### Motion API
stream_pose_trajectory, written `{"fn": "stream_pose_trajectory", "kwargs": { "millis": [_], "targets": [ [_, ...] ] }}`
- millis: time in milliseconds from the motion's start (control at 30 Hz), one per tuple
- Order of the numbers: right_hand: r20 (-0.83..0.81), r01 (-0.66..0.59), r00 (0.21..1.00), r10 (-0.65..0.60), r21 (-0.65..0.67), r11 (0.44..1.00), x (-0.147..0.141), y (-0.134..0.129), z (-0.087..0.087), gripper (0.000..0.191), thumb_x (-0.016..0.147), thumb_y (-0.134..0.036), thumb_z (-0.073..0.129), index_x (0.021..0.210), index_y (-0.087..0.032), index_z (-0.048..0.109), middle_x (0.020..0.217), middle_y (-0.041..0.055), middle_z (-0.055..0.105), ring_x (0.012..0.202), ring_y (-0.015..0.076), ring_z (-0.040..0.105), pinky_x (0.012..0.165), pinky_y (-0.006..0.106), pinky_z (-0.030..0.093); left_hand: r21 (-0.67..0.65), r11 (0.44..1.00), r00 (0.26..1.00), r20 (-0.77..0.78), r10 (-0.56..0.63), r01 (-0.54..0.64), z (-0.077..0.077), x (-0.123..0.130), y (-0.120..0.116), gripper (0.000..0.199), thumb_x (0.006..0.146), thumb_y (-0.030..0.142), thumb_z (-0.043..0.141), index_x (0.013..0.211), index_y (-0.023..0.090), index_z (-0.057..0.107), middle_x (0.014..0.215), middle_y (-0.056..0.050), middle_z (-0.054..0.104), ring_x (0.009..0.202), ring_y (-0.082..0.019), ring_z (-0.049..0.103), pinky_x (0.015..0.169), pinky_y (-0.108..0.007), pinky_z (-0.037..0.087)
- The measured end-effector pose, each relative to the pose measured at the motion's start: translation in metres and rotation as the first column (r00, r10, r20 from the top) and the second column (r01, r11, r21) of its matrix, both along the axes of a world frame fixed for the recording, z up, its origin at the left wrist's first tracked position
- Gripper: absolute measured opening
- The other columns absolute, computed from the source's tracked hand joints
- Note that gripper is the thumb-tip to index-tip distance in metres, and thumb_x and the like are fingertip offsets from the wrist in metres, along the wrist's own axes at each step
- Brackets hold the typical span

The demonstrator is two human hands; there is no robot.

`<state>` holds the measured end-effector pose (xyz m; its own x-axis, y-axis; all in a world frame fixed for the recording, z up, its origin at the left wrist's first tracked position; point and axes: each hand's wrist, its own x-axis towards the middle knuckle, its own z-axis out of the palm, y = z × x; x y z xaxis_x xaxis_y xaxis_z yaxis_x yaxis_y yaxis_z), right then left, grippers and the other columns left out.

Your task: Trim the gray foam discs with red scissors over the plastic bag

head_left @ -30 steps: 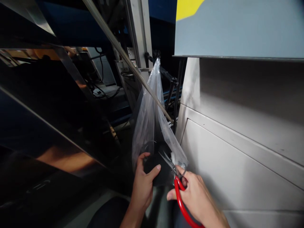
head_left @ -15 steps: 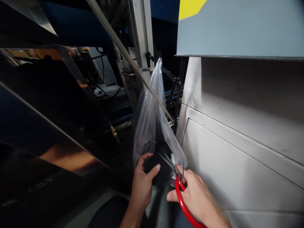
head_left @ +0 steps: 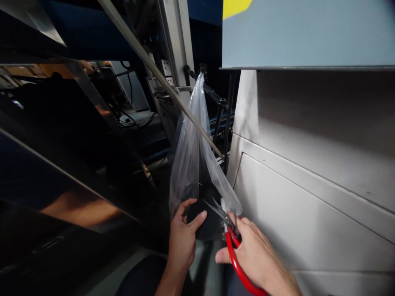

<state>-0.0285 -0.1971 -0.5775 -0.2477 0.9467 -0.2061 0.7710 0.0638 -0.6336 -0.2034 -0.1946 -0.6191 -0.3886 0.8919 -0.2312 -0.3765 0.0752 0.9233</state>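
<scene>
The scissors point(head_left: 230, 246), red in the handles, lie in the right hand point(head_left: 253, 255). That hand is closed around the grips, with the thumb standing out to the left of the red handle. The blades are slightly parted; they project beyond the fingers, angled up and left, toward the left hand point(head_left: 183, 234). Seen from where I stand, the tips are near the left thumb but apart from it.

The left hand is part curled, with a wide gap between thumb and forefinger. It sits at the left edge of a dark object point(head_left: 210, 230) at the base of a clear plastic bag point(head_left: 188, 152). The other fingers are out of sight; I cannot tell whether they grip the film.

The bag rises from both hands to a gathered peak. Its lower right corner meets the right fingertips. A long pale rod point(head_left: 154, 72) crosses diagonally in front of the bag. Behind stands a metal upright point(head_left: 179, 41).

To the right is a light grey cabinet point(head_left: 293, 197) beneath a blue-grey panel point(head_left: 308, 33). To the left, a dark glossy surface point(head_left: 31, 164) carries an orange-brown reflection.
</scene>
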Motion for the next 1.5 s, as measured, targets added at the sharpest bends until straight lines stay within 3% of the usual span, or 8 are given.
{"fn": "stream_pose_trajectory", "kwargs": {
  "millis": [133, 367, 600, 800, 1000, 1200, 1367, 1500],
  "targets": [
    [-0.008, -0.009, 1.0, 0.009, 0.018, 1.0, 0.0, 0.003, -0.003, 0.072, 0.065, -0.051, 0.08, 0.126, -0.022, 0.057, 0.117, 0.0119, 0.062, 0.113, 0.0346, 0.054, 0.091, 0.039, 0.041, 0.001, 0.999, 0.999, 0.026, -0.044, 0.044, 0.0, 0.0, 0.001, 0.057, 0.063, 0.031, 0.085, 0.114, 0.021, 0.059, 0.09, -0.004, 0.071, 0.074, -0.02, 0.069, 0.069, -0.03, 0.055],
    [-0.107, 0.01, 0.994, -0.013, -0.028, 1.0, 0.002, 0.003, -0.006, 0.03, 0.07, -0.048, 0.076, 0.085, -0.026, 0.063, 0.072, -0.0026, 0.065, 0.069, 0.0204, 0.058, 0.059, 0.027, 0.038, 0.011, 0.994, 0.99, 0.089, -0.106, 0.106, 0.01, 0.006, -0.002, 0.06, 0.067, 0.032, 0.082, 0.12, 0.022, 0.055, 0.101, -0.006, 0.071, 0.084, -0.022, 0.07, 0.077, -0.033, 0.056],
    [-0.086, 0.039, 0.996, -0.036, 0.041, 0.998, 0.004, 0.002, -0.005, 0.059, 0.06, -0.045, 0.083, 0.111, -0.024, 0.063, 0.103, 0.0053, 0.066, 0.096, 0.027, 0.059, 0.08, 0.031, 0.042, 0.024, 0.987, 0.987, -0.011, -0.159, 0.159, 0.005, 0.004, -0.006, 0.062, 0.065, 0.025, 0.083, 0.118, 0.025, 0.05, 0.09, -0.001, 0.069, 0.07, -0.017, 0.067, 0.071, -0.03, 0.055],
    [-0.17, 0.007, 0.985, -0.014, -0.039, 0.999, 0.005, 0.001, -0.004, 0.028, 0.065, -0.039, 0.08, 0.086, -0.029, 0.064, 0.064, -0.0069, 0.058, 0.06, 0.0161, 0.047, 0.055, 0.025, 0.034, 0.016, 0.99, 0.989, -0.051, -0.141, 0.142, 0.009, -0.002, -0.002, 0.065, 0.063, 0.026, 0.084, 0.122, 0.022, 0.057, 0.106, -0.008, 0.069, 0.087, -0.022, 0.068, 0.077, -0.033, 0.055],
    [-0.139, 0.027, 0.99, -0.022, 0.03, 0.999, 0.001, 0.0, -0.001, 0.046, 0.063, -0.043, 0.082, 0.101, -0.027, 0.063, 0.09, 0.0004, 0.064, 0.082, 0.0211, 0.055, 0.073, 0.028, 0.04, 0.023, 0.993, 0.993, -0.023, -0.114, 0.115, 0.008, -0.002, -0.003, 0.066, 0.06, 0.025, 0.086, 0.117, 0.022, 0.053, 0.09, -0.002, 0.068, 0.072, -0.019, 0.066, 0.067, -0.032, 0.057],
    [-0.155, 0.021, 0.988, -0.029, -0.058, 0.998, 0.004, 0.001, -0.002, 0.029, 0.062, -0.037, 0.083, 0.08, -0.028, 0.062, 0.06, -0.0083, 0.054, 0.057, 0.0143, 0.042, 0.054, 0.025, 0.031, 0.014, 0.995, 0.995, -0.039, -0.096, 0.096, 0.009, -0.003, -0.002, 0.064, 0.062, 0.025, 0.085, 0.118, 0.02, 0.057, 0.105, -0.006, 0.068, 0.084, -0.021, 0.067, 0.073, -0.031, 0.057],
    [-0.109, 0.008, 0.994, -0.005, 0.024, 1.0, 0.005, 0.003, -0.002, 0.053, 0.061, -0.045, 0.084, 0.107, -0.028, 0.062, 0.095, 0.0017, 0.065, 0.087, 0.0234, 0.057, 0.074, 0.029, 0.04, -0.004, 0.996, 0.996, 0.018, -0.091, 0.092, 0.009, 0.0, -0.002, 0.065, 0.06, 0.027, 0.086, 0.114, 0.023, 0.048, 0.079, 0.001, 0.069, 0.064, -0.018, 0.066, 0.06, -0.03, 0.056],
    [-0.096, 0.014, 0.995, -0.013, 0.009, 1.0, 0.003, 0.004, -0.005, 0.038, 0.063, -0.046, 0.082, 0.091, -0.027, 0.064, 0.076, -0.0019, 0.064, 0.07, 0.0196, 0.054, 0.061, 0.026, 0.037, 0.007, 0.996, 0.996, 0.022, -0.091, 0.091, 0.007, -0.004, -0.002, 0.062, 0.06, 0.026, 0.086, 0.112, 0.02, 0.054, 0.083, -0.002, 0.072, 0.068, -0.017, 0.067, 0.065, -0.028, 0.056]
  ]
}}
